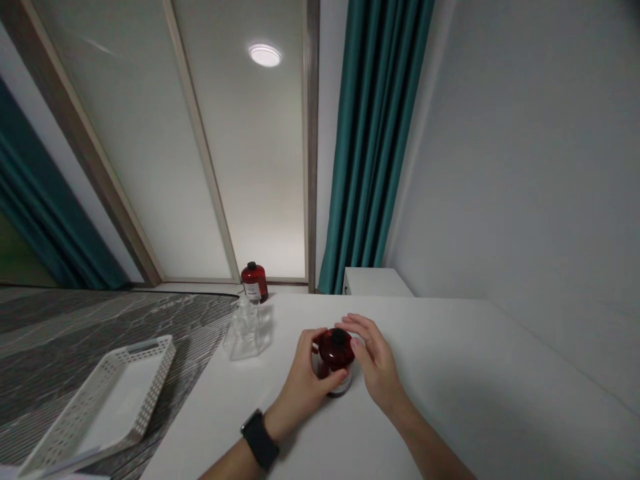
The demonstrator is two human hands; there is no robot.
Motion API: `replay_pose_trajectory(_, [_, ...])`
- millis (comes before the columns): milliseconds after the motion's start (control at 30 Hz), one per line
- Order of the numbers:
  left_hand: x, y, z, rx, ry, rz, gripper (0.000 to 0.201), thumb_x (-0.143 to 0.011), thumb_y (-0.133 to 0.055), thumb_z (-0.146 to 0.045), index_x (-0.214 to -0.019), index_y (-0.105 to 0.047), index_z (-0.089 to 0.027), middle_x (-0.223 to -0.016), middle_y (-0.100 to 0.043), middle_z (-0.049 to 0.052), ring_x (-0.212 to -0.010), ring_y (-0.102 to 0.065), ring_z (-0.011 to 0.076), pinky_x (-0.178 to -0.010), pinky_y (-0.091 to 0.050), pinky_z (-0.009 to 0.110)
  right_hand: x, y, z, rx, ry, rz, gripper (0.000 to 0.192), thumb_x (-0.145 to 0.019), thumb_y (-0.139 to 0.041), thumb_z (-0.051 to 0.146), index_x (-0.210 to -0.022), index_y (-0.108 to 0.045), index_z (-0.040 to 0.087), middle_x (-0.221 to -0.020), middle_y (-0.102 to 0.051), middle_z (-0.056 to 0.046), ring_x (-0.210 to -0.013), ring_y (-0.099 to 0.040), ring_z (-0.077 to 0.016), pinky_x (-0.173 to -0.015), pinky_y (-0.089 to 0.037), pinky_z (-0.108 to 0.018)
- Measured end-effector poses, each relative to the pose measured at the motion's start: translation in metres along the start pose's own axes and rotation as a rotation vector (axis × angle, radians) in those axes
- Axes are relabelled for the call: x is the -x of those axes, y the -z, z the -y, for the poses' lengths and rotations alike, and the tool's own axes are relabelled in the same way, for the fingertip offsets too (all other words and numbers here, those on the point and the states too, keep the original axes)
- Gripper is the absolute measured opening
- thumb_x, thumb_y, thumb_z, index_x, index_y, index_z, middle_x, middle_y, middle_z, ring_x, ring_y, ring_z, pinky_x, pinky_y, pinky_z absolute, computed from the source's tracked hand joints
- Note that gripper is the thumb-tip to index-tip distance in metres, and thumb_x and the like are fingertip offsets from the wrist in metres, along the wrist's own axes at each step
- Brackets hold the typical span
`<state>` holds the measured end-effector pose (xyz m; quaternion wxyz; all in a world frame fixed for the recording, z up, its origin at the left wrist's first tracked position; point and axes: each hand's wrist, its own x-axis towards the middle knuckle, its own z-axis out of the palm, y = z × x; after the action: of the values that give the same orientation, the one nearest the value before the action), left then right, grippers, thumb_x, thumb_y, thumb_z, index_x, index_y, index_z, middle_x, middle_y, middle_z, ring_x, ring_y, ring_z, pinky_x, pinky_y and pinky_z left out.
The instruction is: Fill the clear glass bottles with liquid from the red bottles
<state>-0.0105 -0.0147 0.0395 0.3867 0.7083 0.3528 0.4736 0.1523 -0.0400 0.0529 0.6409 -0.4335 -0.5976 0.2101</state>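
Observation:
A dark red bottle (336,353) with a black cap and a pale label stands on the white table in front of me. My left hand (313,377), with a black watch on its wrist, is wrapped around the bottle's left side, thumb across the label. On the other side, my right hand (373,357) is held with its fingers extended and apart. Its thumb is right at the bottle's shoulder; whether it touches I cannot tell. The bottle's back is hidden.
Another red bottle (255,283) with a black cap stands at the table's far left edge. Nearer is a transparent, stand-like object (245,333). A white perforated basket (107,393) sits left of the white table (450,400). A wall borders the right side.

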Motion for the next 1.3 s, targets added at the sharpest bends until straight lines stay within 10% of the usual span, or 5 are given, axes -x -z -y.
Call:
replay_pose_trajectory(167, [-0.001,0.000,0.001,-0.009,0.010,-0.005,0.061,-0.068,-0.077,-0.017,-0.124,-0.052,-0.021,-0.120,-0.059,0.010,-0.113,-0.057,0.0298,-0.097,-0.045,0.045,-0.004,0.002,-0.003,-0.011,-0.063,-0.147,0.019,-0.096,-0.054,0.035,-0.104,-0.065,0.022,-0.082,-0.069,-0.004,-0.087,-0.068,-0.0219,-0.085,-0.056,-0.036])
replay_pose_trajectory(600, [-0.018,0.007,-0.016,-0.174,-0.181,-0.034,0.032,-0.080,-0.070,-0.024,-0.112,-0.064,-0.023,-0.108,-0.059,0.008,-0.107,-0.055,0.0288,-0.095,-0.045,0.045,0.009,-0.008,-0.034,-0.111,-0.257,0.159,0.038,-0.101,-0.043,0.048,-0.129,-0.058,0.027,-0.122,-0.069,-0.007,-0.114,-0.066,-0.0225,-0.101,-0.052,-0.038])
replay_pose_trajectory(900, [-0.047,0.012,-0.027,-0.149,-0.013,0.056,0.014,-0.077,-0.073,-0.020,-0.079,-0.059,-0.020,-0.084,-0.059,0.000,-0.082,-0.057,0.0203,-0.075,-0.044,0.032,0.007,-0.001,-0.032,-0.111,-0.100,0.311,0.044,-0.095,-0.055,0.046,-0.131,-0.052,0.021,-0.128,-0.064,-0.012,-0.118,-0.063,-0.0270,-0.103,-0.049,-0.043])
replay_pose_trajectory(1033, [-0.045,0.018,-0.026,-0.116,-0.074,0.141,0.012,-0.079,-0.073,-0.021,-0.078,-0.060,-0.019,-0.088,-0.058,0.002,-0.089,-0.055,0.0215,-0.083,-0.043,0.034,0.004,-0.002,-0.020,-0.060,-0.206,0.361,0.070,-0.072,-0.079,0.030,-0.133,-0.045,0.020,-0.130,-0.062,-0.012,-0.120,-0.059,-0.0305,-0.106,-0.044,-0.048])
replay_pose_trajectory(1300, [-0.064,0.035,-0.019,0.023,-0.168,0.408,0.013,-0.083,-0.075,-0.033,-0.089,-0.072,-0.021,-0.097,-0.059,0.004,-0.099,-0.056,0.0238,-0.094,-0.041,0.038,-0.005,0.002,-0.007,-0.099,-0.248,0.500,0.057,-0.074,-0.076,0.027,-0.124,-0.051,0.020,-0.121,-0.063,-0.008,-0.111,-0.060,-0.0283,-0.099,-0.045,-0.045])
